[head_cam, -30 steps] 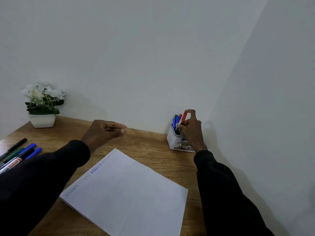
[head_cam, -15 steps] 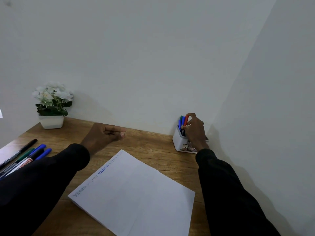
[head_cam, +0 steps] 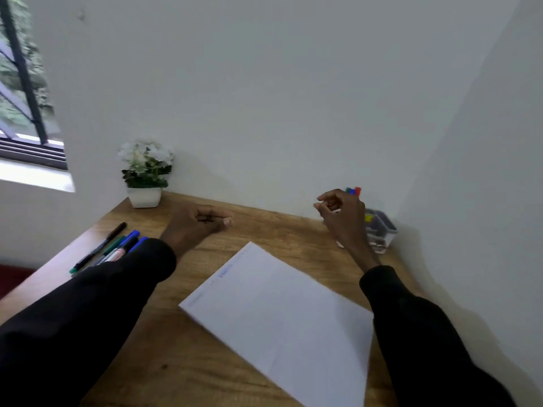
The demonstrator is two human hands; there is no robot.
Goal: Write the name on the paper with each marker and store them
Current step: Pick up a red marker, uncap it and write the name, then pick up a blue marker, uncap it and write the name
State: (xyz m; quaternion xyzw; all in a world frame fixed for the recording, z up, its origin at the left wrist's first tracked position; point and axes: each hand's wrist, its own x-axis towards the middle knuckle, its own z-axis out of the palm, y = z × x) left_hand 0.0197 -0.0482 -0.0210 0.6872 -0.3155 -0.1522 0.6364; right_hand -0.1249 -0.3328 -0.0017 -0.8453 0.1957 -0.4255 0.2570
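A white sheet of paper (head_cam: 279,312) lies at an angle on the wooden desk (head_cam: 182,356), with faint writing along its upper left edge. At the back right a white marker holder (head_cam: 382,233) stands by the wall corner, and green, blue and red marker tips (head_cam: 353,190) show above it. My right hand (head_cam: 343,218) hovers just in front of the holder with loosely curled fingers that hold nothing. My left hand (head_cam: 194,227) rests on the desk beyond the paper's far corner and holds nothing. Several loose markers (head_cam: 117,248), black, green and blue, lie at the desk's left edge, partly behind my left sleeve.
A small white pot of white flowers (head_cam: 145,171) stands at the desk's back left corner. White walls close off the back and the right side. A window (head_cam: 23,98) is at the far left. The picture is blurred by head motion.
My right hand has let go of the red marker, which now stands in the holder, and has drawn back to the left. The view has swung left; my left hand has stayed put.
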